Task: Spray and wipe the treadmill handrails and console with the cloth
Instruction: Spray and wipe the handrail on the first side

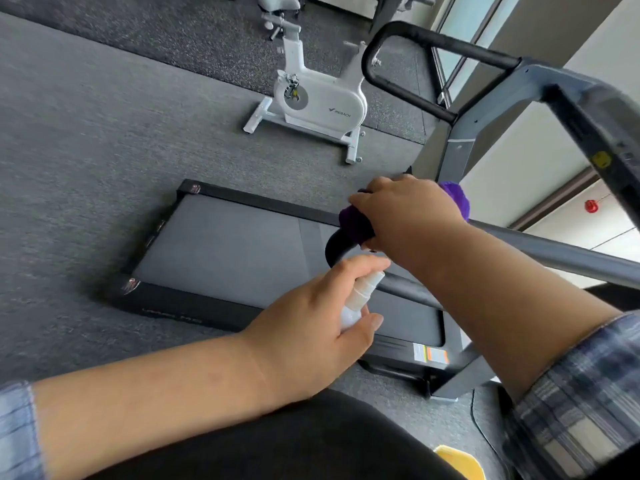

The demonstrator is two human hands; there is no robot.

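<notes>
My right hand (408, 216) grips a purple cloth (455, 199) wrapped round the end of the near black handrail (337, 249) of the treadmill. My left hand (311, 317) holds a small clear spray bottle (360, 299), its nozzle pointing up toward the handrail end just below the cloth. The far handrail (398, 91) loops black at the upper middle. The console (595, 133) shows only in part at the right edge.
The treadmill deck (242, 251) lies on grey carpet below my hands. A white exercise bike (318, 98) stands beyond it. A grey upright (453, 150) and a grey bar (554, 251) run to the right. Something yellow (460, 462) sits at the bottom edge.
</notes>
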